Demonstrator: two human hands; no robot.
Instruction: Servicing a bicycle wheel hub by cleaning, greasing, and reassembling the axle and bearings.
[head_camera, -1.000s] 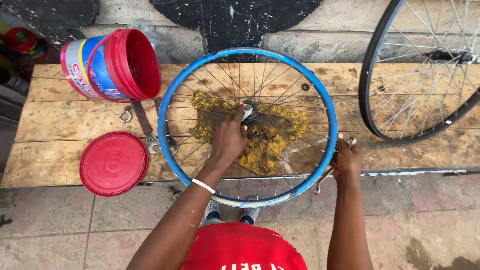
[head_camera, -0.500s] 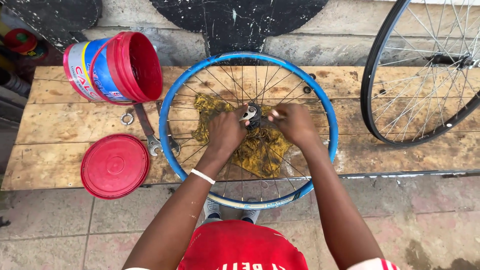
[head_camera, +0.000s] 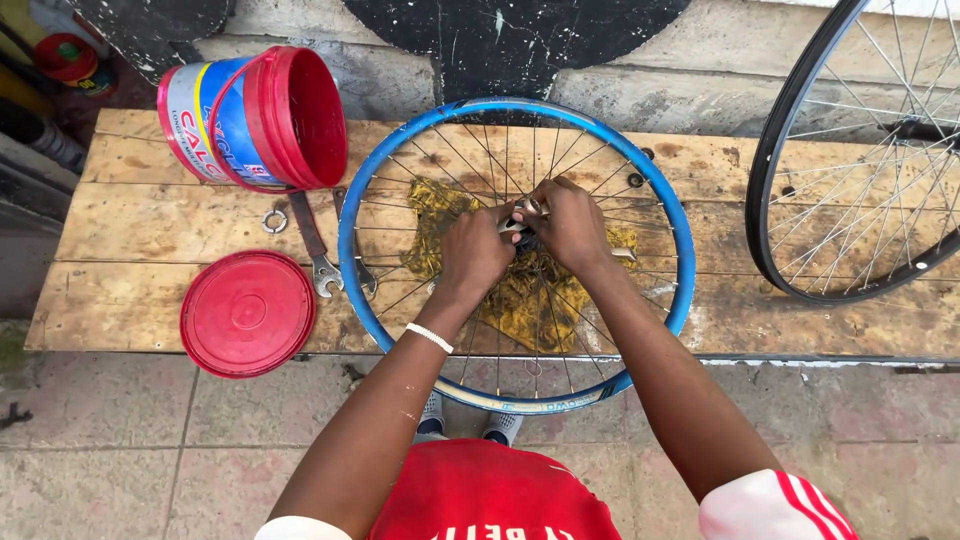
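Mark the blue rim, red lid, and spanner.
blue rim (head_camera: 352, 262), head view, left arc.
red lid (head_camera: 248, 313), head view, centre of top.
spanner (head_camera: 310, 232), head view, shaft.

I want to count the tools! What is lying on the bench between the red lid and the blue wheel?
In the head view, two spanners lie on the wooden bench between the red lid and the blue wheel; one slips under the rim.

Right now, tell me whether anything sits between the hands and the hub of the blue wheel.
Nothing visible does. The left hand and right hand both close around the hub at the middle of the blue wheel, above the spokes. The yellow rag lies underneath, not between.
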